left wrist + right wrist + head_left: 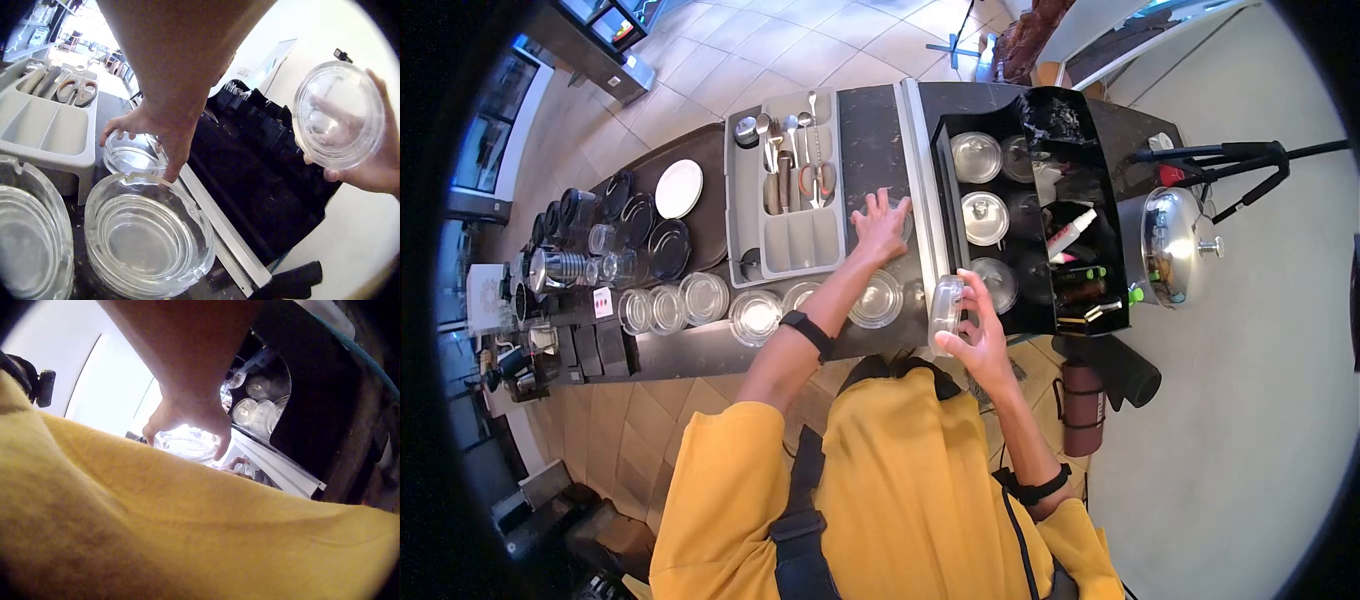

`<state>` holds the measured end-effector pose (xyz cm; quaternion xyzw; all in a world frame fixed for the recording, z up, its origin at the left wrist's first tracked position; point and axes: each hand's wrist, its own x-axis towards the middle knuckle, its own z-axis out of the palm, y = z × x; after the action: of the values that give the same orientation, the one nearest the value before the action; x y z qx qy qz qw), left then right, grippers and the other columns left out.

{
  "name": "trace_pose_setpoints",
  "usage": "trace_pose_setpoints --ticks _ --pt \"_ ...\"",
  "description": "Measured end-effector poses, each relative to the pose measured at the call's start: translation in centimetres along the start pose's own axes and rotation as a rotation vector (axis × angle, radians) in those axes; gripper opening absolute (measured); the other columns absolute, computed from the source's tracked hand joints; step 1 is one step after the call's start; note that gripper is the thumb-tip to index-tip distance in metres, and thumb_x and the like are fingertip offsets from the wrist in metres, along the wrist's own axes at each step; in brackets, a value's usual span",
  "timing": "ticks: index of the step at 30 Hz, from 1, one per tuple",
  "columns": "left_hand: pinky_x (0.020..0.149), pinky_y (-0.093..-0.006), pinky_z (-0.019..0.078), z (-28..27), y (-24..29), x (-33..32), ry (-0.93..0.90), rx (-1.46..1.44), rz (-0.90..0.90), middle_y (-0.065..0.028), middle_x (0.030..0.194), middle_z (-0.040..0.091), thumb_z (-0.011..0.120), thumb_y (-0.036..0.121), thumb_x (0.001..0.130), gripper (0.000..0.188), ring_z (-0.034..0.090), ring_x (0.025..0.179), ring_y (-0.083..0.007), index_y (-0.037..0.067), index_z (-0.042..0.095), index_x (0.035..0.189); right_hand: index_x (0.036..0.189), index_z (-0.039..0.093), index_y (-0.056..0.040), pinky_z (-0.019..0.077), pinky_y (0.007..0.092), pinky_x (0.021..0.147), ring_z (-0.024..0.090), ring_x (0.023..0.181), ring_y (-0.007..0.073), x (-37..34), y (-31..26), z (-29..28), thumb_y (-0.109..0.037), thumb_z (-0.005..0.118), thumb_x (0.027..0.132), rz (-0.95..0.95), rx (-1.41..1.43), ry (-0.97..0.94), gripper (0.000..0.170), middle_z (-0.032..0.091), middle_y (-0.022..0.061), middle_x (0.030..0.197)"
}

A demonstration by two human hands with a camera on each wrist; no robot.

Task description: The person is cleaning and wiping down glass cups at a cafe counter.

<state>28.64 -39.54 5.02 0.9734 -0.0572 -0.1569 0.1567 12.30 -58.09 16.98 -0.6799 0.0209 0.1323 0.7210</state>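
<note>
My left hand (882, 228) reaches down to the counter and spans a round clear glass ashtray (134, 156), fingers on one side of its rim and thumb on the other. In the left wrist view, a larger notched glass ashtray (147, 240) stands just in front of it. My right hand (980, 325) holds another round clear glass ashtray (946, 312) up on its side, above the counter's front edge by the black organizer. Thumb and fingers grip its rim from opposite sides, and the left wrist view shows its round face (337, 115).
A grey cutlery tray (805, 245) with utensils and scissors lies left of my left hand. More glass ashtrays (757, 318) line the front edge. A light metal strip (920, 180) separates the counter from the black organizer (1040, 110); a lidded steel pot (1165, 245) stands farther right.
</note>
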Motion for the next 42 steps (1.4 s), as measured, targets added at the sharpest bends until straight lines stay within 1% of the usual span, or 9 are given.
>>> trace_pose_setpoints --ticks 2,14,17,19,23,26,29,35,42 --pt "0.093 -0.0670 0.0422 0.0 0.1 -0.2 -0.014 0.030 -0.010 -0.0202 0.139 0.038 0.091 0.018 0.053 0.090 0.036 0.134 -0.0436 0.024 0.049 0.133 0.151 0.034 -0.0102 0.0484 0.0308 0.088 0.047 0.115 0.0193 0.5 0.0 0.1 -0.022 0.083 0.072 0.001 -0.003 -0.001 0.093 0.042 0.0089 0.126" --pt "0.090 -0.0693 0.0415 1.4 -0.8 -0.7 0.002 0.121 0.029 -0.0206 0.148 0.033 0.092 0.026 0.054 0.098 0.033 0.138 -0.0445 0.027 0.043 0.138 0.151 0.033 -0.0133 0.0480 0.0306 0.085 0.049 0.114 0.0192 4.7 -2.9 2.0 -0.019 0.080 0.076 -0.032 -0.060 0.088 0.088 0.045 0.0094 0.125" --pt "0.089 -0.0649 0.0429 0.6 -1.0 -1.7 0.033 0.043 0.053 -0.0179 0.143 0.038 0.092 0.025 0.056 0.093 0.036 0.134 -0.0414 0.024 0.045 0.136 0.151 0.034 -0.0150 0.0475 0.0319 0.085 0.049 0.114 0.0204 6.1 -2.8 2.9 -0.024 0.080 0.078 -0.072 -0.173 0.192 0.086 0.043 0.0108 0.127" --pt "0.102 -0.0634 0.0370 0.5 -1.7 -2.1 0.046 -0.017 0.104 -0.0202 0.146 0.038 0.093 0.030 0.058 0.106 0.035 0.138 -0.0418 0.020 0.037 0.148 0.150 0.035 -0.0156 0.0471 0.0321 0.087 0.049 0.115 0.0210 7.1 -3.0 3.8 -0.025 0.080 0.078 -0.060 -0.209 0.239 0.086 0.043 0.0119 0.127" --pt "0.112 -0.0582 0.0299 -1.8 -3.0 -3.2 0.010 -0.071 0.143 -0.0223 0.148 0.038 0.091 0.031 0.064 0.112 0.035 0.140 -0.0400 0.015 0.027 0.154 0.149 0.037 -0.0160 0.0449 0.0370 0.094 0.048 0.117 0.0259 9.2 -3.1 6.1 -0.031 0.083 0.075 -0.121 -0.414 0.333 0.088 0.043 0.0162 0.127" --pt "0.113 -0.0514 0.0322 -3.6 -4.9 -4.5 0.159 -0.203 0.161 -0.0228 0.143 0.043 0.085 0.025 0.072 0.092 0.040 0.136 -0.0383 0.014 0.036 0.150 0.148 0.038 -0.0156 0.0412 0.0440 0.100 0.047 0.118 0.0323 11.1 -2.0 7.4 -0.035 0.086 0.072 -0.167 -0.568 0.368 0.092 0.042 0.0191 0.127" --pt "0.105 -0.0460 0.0388 -6.1 -6.7 -7.1 0.326 -0.449 0.188 -0.0184 0.125 0.054 0.076 0.013 0.080 0.052 0.051 0.120 -0.0368 0.008 0.058 0.129 0.147 0.041 -0.0174 0.0385 0.0495 0.103 0.041 0.123 0.0402 12.7 0.4 8.4 -0.036 0.087 0.068 -0.208 -0.780 0.346 0.093 0.041 0.0253 0.128" --pt "0.097 -0.0441 0.0456 -7.0 -9.2 -12.1 0.316 -0.555 0.190 -0.0155 0.113 0.059 0.074 0.011 0.080 0.040 0.056 0.112 -0.0364 0.008 0.063 0.119 0.146 0.043 -0.0228 0.0411 0.0516 0.102 0.039 0.124 0.0457 15.0 4.0 10.1 -0.033 0.088 0.064 -0.137 -1.046 0.229 0.093 0.038 0.0299 0.131" --pt "0.095 -0.0441 0.0453 -5.2 -9.8 -18.2 0.279 -0.641 0.236 -0.0127 0.109 0.060 0.074 0.013 0.081 0.034 0.057 0.109 -0.0332 0.009 0.064 0.113 0.147 0.043 -0.0232 0.0428 0.0520 0.101 0.034 0.127 0.0476 16.3 6.4 10.5 -0.030 0.089 0.063 -0.107 -1.161 0.137 0.095 0.034 0.0315 0.134"
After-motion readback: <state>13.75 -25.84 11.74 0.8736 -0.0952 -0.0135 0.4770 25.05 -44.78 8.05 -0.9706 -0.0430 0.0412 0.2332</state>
